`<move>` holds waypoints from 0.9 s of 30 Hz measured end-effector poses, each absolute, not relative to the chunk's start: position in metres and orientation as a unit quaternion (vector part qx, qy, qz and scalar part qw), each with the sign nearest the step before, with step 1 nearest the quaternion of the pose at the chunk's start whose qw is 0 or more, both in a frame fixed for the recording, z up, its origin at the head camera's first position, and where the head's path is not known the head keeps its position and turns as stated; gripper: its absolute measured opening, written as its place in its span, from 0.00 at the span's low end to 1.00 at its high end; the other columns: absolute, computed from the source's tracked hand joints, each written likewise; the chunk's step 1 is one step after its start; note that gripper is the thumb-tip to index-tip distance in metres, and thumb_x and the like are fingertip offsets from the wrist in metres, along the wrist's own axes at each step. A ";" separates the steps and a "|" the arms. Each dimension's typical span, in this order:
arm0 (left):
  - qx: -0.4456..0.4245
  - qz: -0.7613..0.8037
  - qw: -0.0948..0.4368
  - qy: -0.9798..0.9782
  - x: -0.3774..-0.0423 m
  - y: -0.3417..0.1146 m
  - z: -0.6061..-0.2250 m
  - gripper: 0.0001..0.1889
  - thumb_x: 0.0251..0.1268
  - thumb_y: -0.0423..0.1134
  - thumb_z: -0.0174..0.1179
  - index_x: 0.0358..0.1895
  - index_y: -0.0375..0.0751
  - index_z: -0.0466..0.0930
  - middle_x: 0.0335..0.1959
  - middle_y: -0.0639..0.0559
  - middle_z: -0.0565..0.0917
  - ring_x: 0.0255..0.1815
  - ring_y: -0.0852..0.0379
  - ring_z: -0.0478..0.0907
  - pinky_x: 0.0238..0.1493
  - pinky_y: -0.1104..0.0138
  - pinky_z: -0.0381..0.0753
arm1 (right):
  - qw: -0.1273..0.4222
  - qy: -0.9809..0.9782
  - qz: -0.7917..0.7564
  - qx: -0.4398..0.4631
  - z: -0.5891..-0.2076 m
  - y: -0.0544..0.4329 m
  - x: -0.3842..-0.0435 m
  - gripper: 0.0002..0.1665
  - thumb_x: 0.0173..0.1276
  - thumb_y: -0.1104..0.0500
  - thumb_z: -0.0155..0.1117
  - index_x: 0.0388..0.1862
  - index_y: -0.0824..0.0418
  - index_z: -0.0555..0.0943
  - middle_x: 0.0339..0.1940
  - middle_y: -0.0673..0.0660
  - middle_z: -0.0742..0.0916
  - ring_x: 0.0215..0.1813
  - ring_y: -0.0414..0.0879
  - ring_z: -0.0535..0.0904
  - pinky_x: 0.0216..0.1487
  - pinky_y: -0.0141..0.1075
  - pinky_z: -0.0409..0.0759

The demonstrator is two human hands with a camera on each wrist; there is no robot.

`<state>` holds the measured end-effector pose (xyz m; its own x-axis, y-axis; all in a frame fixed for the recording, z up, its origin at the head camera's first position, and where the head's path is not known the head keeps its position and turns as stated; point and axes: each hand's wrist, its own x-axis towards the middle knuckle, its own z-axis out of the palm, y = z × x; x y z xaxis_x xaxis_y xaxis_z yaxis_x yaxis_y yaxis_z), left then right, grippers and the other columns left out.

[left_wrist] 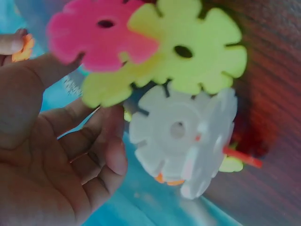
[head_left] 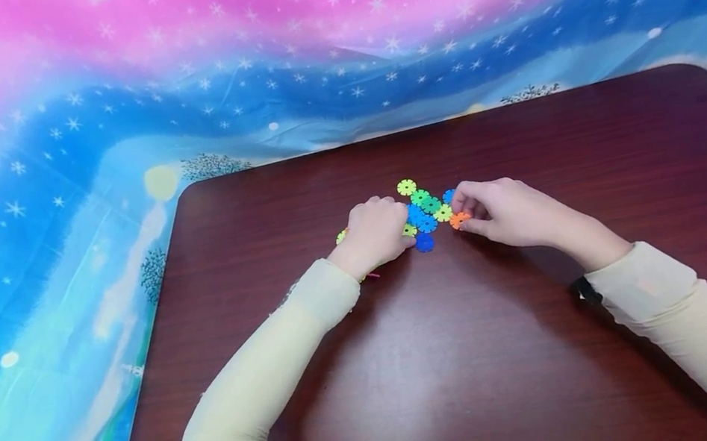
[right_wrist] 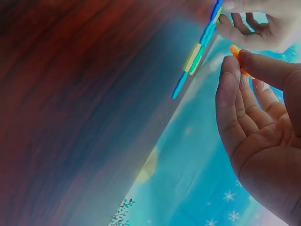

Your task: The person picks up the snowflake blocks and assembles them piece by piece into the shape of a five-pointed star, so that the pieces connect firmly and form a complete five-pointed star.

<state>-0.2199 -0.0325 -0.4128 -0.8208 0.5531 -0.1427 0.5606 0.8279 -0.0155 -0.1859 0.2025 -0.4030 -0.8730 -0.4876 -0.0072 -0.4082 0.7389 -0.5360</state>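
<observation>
A joined set of notched, flower-shaped plastic discs is gripped by my left hand (head_left: 374, 231) above the table. In the head view a dark blue disc (head_left: 424, 243), a green disc (head_left: 430, 205) and a yellow-green disc (head_left: 406, 187) extend to the right of that hand. The left wrist view shows a pink disc (left_wrist: 91, 40), a yellow disc (left_wrist: 214, 40) and white discs (left_wrist: 153, 115), some set crosswise. Between thumb and index finger my right hand (head_left: 515, 213) pinches a loose orange disc (head_left: 460, 220), close to the set's right side. The right wrist view shows a gap between them.
Beneath the hands lies a dark reddish-brown wooden table (head_left: 418, 392) with rounded far corners. Behind it and along its left side hangs a pink and blue curtain (head_left: 303, 54) with snowflakes. A small pale object touches the bottom edge of the head view.
</observation>
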 end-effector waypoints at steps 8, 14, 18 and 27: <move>0.272 0.008 0.105 0.956 -0.224 -0.034 -0.415 0.16 0.66 0.53 0.71 0.43 0.45 0.84 0.36 0.53 0.81 0.38 0.54 0.77 0.34 0.60 0.82 | 0.065 0.930 -0.270 -0.243 -0.406 0.202 -0.186 0.14 0.67 0.63 0.76 0.47 0.56 0.81 0.37 0.50 0.87 0.40 0.45 0.83 0.42 0.45 0.83; 0.260 0.090 0.144 0.951 -0.225 -0.040 -0.415 0.19 0.65 0.49 0.73 0.49 0.45 0.77 0.38 0.55 0.83 0.39 0.55 0.79 0.39 0.61 0.81 | 0.060 0.930 -0.275 -0.236 -0.408 0.201 -0.185 0.15 0.66 0.64 0.76 0.49 0.56 0.82 0.37 0.49 0.87 0.41 0.45 0.84 0.42 0.44 0.83; 0.255 0.186 0.161 0.935 -0.225 -0.045 -0.414 0.15 0.68 0.45 0.72 0.50 0.44 0.79 0.36 0.56 0.85 0.38 0.59 0.81 0.47 0.63 0.79 | 0.047 0.930 -0.287 -0.223 -0.408 0.201 -0.183 0.15 0.65 0.64 0.77 0.49 0.56 0.83 0.38 0.50 0.88 0.42 0.45 0.84 0.44 0.45 0.84; 0.244 0.404 0.196 0.859 -0.220 -0.058 -0.407 0.13 0.74 0.42 0.65 0.54 0.40 0.87 0.39 0.52 0.89 0.39 0.56 0.83 0.40 0.65 0.82 | -0.008 0.921 -0.316 -0.226 -0.412 0.196 -0.181 0.10 0.66 0.59 0.78 0.44 0.55 0.86 0.36 0.48 0.89 0.38 0.42 0.85 0.44 0.45 0.85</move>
